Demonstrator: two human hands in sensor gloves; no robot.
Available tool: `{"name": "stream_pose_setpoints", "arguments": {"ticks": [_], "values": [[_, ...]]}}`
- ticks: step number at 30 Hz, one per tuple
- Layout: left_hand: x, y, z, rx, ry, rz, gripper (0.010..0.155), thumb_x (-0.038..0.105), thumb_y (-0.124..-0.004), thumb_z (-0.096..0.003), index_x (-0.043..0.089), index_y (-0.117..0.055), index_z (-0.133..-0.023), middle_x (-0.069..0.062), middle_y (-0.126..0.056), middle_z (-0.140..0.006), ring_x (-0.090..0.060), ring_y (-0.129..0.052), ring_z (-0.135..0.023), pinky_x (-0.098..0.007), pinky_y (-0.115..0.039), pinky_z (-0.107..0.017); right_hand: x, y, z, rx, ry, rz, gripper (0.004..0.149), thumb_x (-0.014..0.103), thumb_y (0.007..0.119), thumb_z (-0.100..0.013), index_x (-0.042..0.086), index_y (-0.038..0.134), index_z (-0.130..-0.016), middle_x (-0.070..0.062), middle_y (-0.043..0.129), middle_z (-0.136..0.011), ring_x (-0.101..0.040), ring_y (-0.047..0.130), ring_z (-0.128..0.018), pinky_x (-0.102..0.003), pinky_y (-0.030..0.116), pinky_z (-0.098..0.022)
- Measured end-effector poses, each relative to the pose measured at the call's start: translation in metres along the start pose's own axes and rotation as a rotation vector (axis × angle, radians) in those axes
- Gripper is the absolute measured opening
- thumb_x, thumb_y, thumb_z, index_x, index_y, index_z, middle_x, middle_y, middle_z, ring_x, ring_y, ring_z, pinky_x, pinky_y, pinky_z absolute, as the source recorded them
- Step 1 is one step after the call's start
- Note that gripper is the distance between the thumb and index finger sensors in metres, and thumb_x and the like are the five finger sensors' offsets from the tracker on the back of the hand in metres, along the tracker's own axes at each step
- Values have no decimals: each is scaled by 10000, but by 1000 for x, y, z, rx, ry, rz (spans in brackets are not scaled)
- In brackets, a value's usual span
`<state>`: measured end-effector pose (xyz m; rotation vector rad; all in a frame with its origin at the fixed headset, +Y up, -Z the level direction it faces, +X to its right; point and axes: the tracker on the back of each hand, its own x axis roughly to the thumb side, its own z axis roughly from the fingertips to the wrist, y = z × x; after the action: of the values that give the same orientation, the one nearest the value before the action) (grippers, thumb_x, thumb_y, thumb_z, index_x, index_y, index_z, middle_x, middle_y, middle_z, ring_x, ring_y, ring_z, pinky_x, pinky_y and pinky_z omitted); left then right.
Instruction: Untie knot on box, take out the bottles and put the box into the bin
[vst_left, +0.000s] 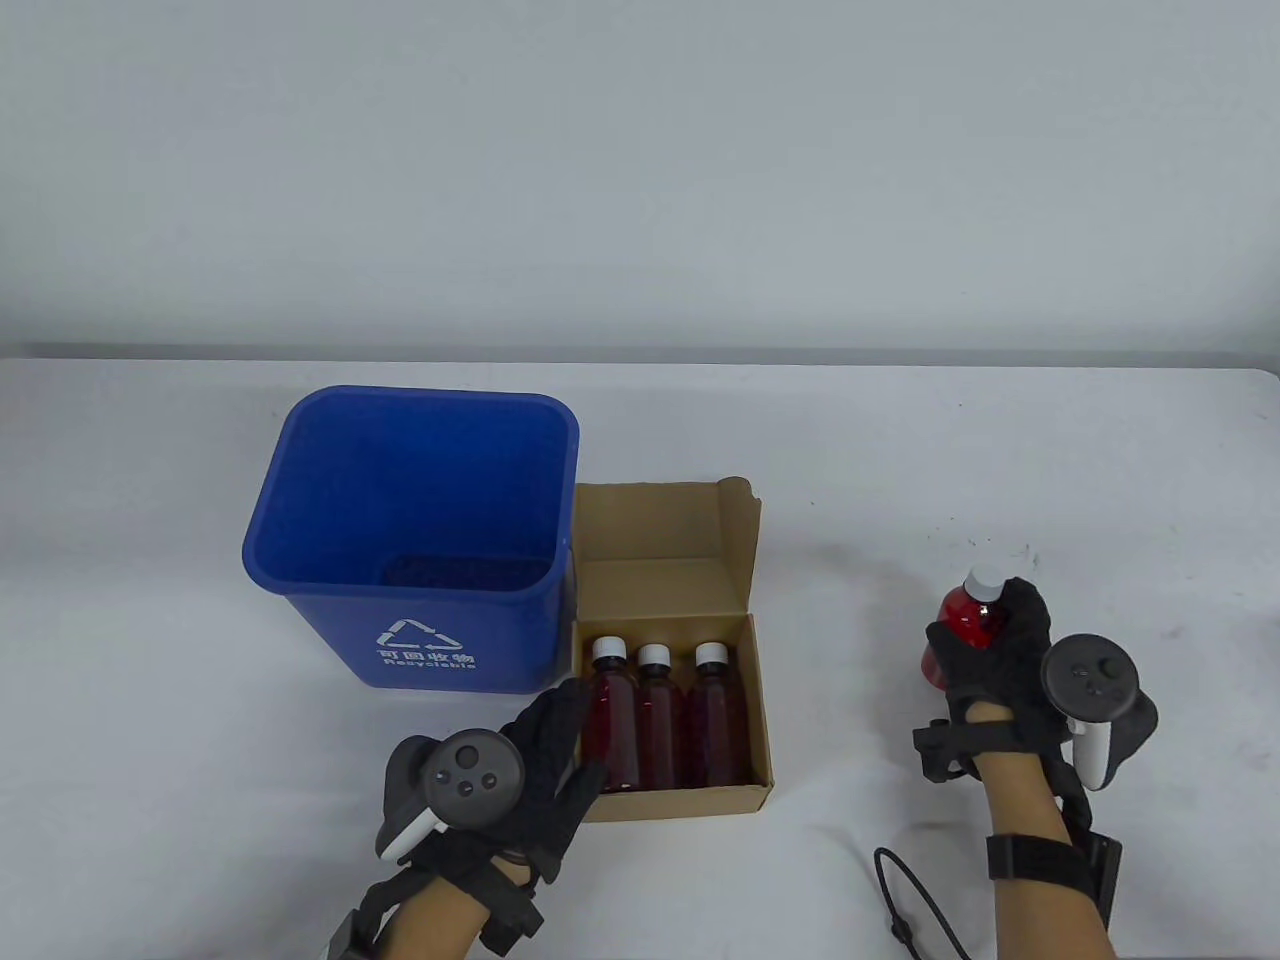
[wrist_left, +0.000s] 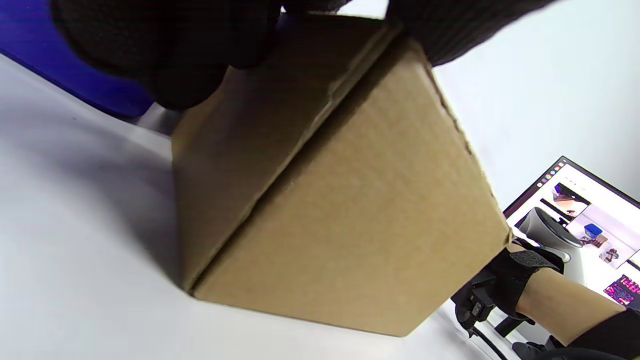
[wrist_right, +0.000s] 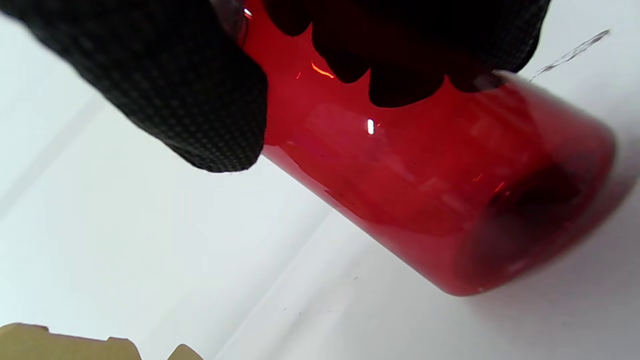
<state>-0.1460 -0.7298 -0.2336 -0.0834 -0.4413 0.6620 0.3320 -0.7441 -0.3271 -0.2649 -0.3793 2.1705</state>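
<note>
The open cardboard box sits beside the blue bin, lid flap folded back. Three red bottles with white caps lie side by side in it. My left hand holds the box's near left corner, fingers over the rim; in the left wrist view the box fills the frame under my fingers. My right hand grips a fourth red bottle well to the right of the box, near the table; in the right wrist view the bottle is tilted, my fingers curled round it.
The bin stands open-topped at the box's left, touching it. A black cable trails by my right forearm. White table stretches behind and to the right. A monitor shows in the left wrist view.
</note>
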Motion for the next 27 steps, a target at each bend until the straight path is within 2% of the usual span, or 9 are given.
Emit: {"name": "stream_pose_setpoints", "arguments": {"ticks": [5,21,24,27], "values": [[0,0,0,0,0,2,793,494,-641,-516,131,-277,-1120,-236,-455,-1093,-553,-741,-789,-633,-667,-581,-3,-1,0,8,2,6,872,375,932,-421,130,311,-981,-93,487,-1001,-435,711,-897,-601,651,-618],[-1,1,0,-3,2,9,793,495,-639,-515,138,-273,-1120,-235,-455,-1094,-554,-739,-791,-634,-667,-581,-15,-11,1,16,25,-4,870,334,928,-423,174,284,-985,-70,432,-1038,-454,654,-930,-625,609,-630],[-1,1,0,-3,1,10,792,493,-640,-516,135,-275,-1120,-236,-456,-1093,-555,-739,-790,-634,-666,-580,-8,-20,5,-1,13,-41,920,346,907,-439,131,212,-1002,-117,326,-1062,-492,589,-943,-655,558,-634],[0,1,0,-6,1,8,793,492,-640,-516,133,-273,-1120,-240,-453,-1092,-553,-738,-792,-634,-666,-581,15,-38,16,-74,-70,-67,948,367,889,-453,97,168,-1008,-153,267,-1061,-529,506,-946,-680,501,-632]]}}
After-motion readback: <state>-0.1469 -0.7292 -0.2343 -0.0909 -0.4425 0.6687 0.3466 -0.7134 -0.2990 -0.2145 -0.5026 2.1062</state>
